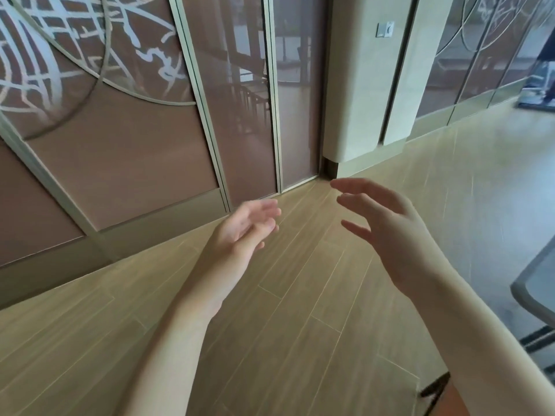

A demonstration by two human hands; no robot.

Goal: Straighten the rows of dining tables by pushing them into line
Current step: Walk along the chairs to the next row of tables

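Pale wood-plank floor (300,295), bare and wide between two outstretched bare forearms. Left hand (243,229) palm-up, fingers loosely extended and gripping nothing; right hand (381,223) raised on edge, fingers spread and slightly curled, likewise gripping nothing, apart from the left. Only visible table (534,283) cut off at the right edge: a grey-rimmed corner with a dark base below, just beside the right forearm, untouched by either hand. Ahead, brown glazed panels (126,157) with pale swirling line patterns in metal frames, meeting the floor along a low skirting. Cream column (363,94) at the inner corner with a small wall plate (385,29) high up, closing off the far end of the planks. More framed panels (480,61) along the right-hand wall, with blurred dark shapes at the far upper right, too unclear to identify.
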